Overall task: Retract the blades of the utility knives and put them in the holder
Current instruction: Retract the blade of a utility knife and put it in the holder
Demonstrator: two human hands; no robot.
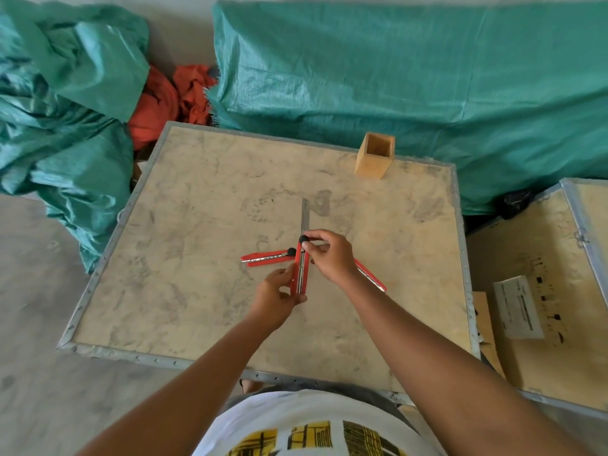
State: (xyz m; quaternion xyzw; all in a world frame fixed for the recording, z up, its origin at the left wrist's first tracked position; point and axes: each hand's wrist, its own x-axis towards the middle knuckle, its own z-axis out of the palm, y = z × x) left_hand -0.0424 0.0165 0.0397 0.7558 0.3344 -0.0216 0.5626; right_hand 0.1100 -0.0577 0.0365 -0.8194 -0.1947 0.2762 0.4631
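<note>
A red utility knife (301,271) stands nearly upright above the table's middle, its long grey blade (304,214) out and pointing away from me. My left hand (279,296) grips its lower end. My right hand (329,255) pinches the top by the black slider knob. A second red knife (266,257) lies flat to the left, with a black knob at its right end. A third red knife (370,274) lies to the right, half hidden under my right hand. The wooden square holder (375,156) stands empty at the table's far edge.
The wooden table top (197,225) has a metal rim. Green tarpaulin bundles (394,77) lie behind and to the left, with orange cloth (164,100) between them. A second crate (543,274) with a paper label stands to the right.
</note>
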